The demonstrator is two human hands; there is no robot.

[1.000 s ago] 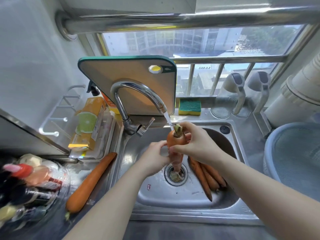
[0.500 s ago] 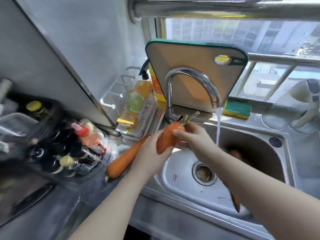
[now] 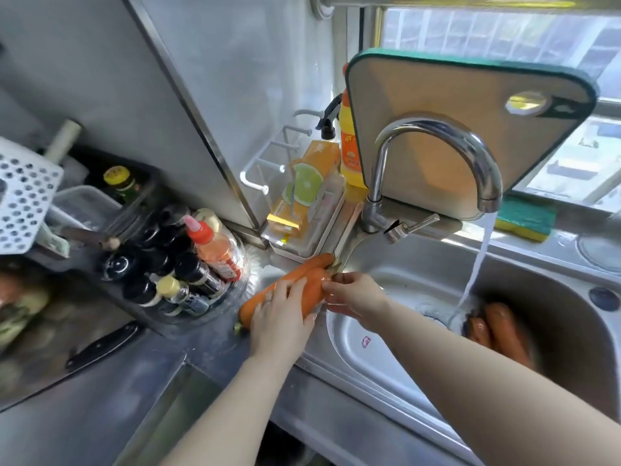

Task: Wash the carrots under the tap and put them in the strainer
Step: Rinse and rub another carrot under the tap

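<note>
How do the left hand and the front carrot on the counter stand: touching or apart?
Touching. The head view shows the left hand wrapped over the front carrot, fingers across it with no gap; the right hand pinches its top end.

Just left of my left hand (image 3: 282,317) a round clear holder (image 3: 242,280) is crowded with dark-capped bottles (image 3: 191,270) and a red-capped squeeze bottle (image 3: 211,243); further left and nearer me, a black-handled knife (image 3: 100,344) lies on the counter (image 3: 67,415); beyond that hand an orange box (image 3: 309,183) printed with a lime slice lies in a clear tray (image 3: 302,247), with an orange bottle (image 3: 349,153) upright behind it; beyond my right hand (image 3: 356,301) a tan, green-edged cutting board (image 3: 437,105) stands on edge against the window (image 3: 504,31), a green-and-yellow sponge (image 3: 524,218) at its right foot.
</note>
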